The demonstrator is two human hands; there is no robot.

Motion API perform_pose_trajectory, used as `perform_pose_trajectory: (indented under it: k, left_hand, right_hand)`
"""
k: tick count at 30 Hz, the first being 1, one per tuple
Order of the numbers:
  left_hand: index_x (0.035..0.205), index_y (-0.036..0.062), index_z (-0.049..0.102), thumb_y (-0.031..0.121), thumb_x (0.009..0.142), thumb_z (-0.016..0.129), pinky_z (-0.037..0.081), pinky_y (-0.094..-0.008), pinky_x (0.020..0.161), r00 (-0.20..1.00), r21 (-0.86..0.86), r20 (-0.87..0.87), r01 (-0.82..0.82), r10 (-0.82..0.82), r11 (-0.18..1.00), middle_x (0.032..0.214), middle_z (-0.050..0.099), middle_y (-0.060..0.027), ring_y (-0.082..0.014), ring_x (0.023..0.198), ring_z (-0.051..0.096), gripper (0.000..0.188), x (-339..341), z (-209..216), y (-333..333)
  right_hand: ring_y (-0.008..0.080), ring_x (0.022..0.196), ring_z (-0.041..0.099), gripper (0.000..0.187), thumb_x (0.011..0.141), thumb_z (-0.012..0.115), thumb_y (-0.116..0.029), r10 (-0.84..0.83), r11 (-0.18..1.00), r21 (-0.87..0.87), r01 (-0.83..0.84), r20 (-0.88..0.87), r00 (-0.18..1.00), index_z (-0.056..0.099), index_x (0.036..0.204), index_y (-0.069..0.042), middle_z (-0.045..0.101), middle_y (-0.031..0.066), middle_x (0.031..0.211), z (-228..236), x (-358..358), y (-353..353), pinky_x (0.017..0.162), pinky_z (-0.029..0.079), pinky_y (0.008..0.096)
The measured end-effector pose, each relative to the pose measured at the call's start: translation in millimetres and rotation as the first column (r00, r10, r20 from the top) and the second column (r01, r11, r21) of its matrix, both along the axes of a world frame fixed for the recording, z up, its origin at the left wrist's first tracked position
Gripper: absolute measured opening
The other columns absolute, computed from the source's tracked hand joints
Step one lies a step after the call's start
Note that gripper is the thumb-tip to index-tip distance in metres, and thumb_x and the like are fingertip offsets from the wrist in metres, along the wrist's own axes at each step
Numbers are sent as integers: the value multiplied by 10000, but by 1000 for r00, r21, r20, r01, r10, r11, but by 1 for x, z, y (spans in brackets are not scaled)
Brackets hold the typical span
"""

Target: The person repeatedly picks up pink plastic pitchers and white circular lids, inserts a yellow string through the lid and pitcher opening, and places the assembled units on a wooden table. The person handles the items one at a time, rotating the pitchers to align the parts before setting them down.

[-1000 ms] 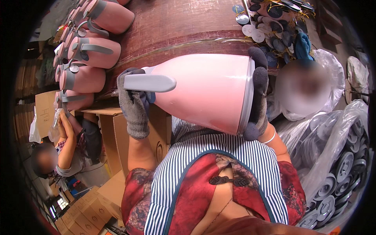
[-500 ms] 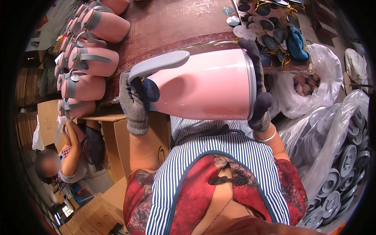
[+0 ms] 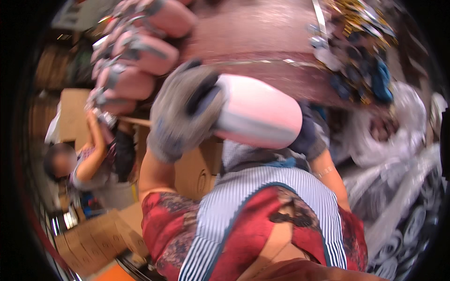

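Note:
A pink jug (image 3: 265, 105) with a grey band lies tilted on its side between my gloved hands, above my lap and in front of the table. My left hand (image 3: 187, 110), in a grey knit glove, is closed around its left end and covers it. At the right end my right hand (image 3: 310, 133), in a darker glove, grips the jug. The jug partly hides its fingers. The view is blurred, so the handle cannot be made out.
Several pink jugs (image 3: 154, 54) with grey handles crowd the left of the brown table (image 3: 253, 33). Round tags (image 3: 351, 56) and a blue cloth (image 3: 382, 82) lie at right. Nearby are plastic bags (image 3: 408, 112), grey lids (image 3: 412, 220), cartons (image 3: 101, 239) and a seated person (image 3: 91, 159).
The jug has been turned and tilted, its right end dropping lower. My left hand has shifted its hold over the left end. My view has shifted, blurring the surroundings.

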State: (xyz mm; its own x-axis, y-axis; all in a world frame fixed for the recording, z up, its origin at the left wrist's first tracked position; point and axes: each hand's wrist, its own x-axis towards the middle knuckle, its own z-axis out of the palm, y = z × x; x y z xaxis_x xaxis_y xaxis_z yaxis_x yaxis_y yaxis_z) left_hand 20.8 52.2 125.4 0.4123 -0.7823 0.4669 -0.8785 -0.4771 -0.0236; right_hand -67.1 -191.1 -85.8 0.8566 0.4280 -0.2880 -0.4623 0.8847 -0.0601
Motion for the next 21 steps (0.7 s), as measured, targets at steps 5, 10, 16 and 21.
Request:
perform_pose_trajectory:
  k: [5, 10, 16, 21]
  left_hand:
    - [954, 109, 620, 188, 779, 660, 489, -441, 952, 963, 400, 268, -151, 42, 904, 1155, 602, -111, -334, 1059, 600, 196, 114, -19, 10]
    - [994, 133, 651, 231, 717, 735, 491, -427, 870, 922, 526, 329, -358, 205, 772, 1096, 569, -91, -305, 1004, 580, 306, 227, -25, 54]
    - [919, 152, 651, 187, 791, 646, 487, -442, 886, 863, 558, 459, -466, 213, 687, 1096, 566, -82, -314, 1022, 571, 133, 288, -41, 100]
    - [1460, 262, 451, 323, 731, 787, 203, -617, 1180, 741, 729, 274, -576, 613, 371, 1598, 261, -94, -371, 1503, 163, 805, 259, 3, 67]
  right_hand:
    - [238, 1209, 579, 592, 1024, 438, -540, -122, 840, -534, 94, -18, 992, 546, 1387, -85, 593, 118, 1359, -10, -10, -20, 987, 486, 387]
    - [238, 1213, 608, 534, 1063, 407, -447, -185, 757, -601, 256, 179, 966, 582, 1340, -25, 637, 128, 1310, 10, -8, -17, 1043, 476, 373]
    - [243, 1186, 619, 489, 1068, 421, -403, -119, 794, -586, 165, 116, 986, 595, 1308, -14, 654, 129, 1257, 4, -2, -12, 1034, 488, 378]
    - [243, 1196, 610, 472, 1077, 401, -378, -19, 577, -768, 278, 328, 944, 549, 1363, -32, 618, 133, 1290, 5, 6, -25, 1041, 485, 356]
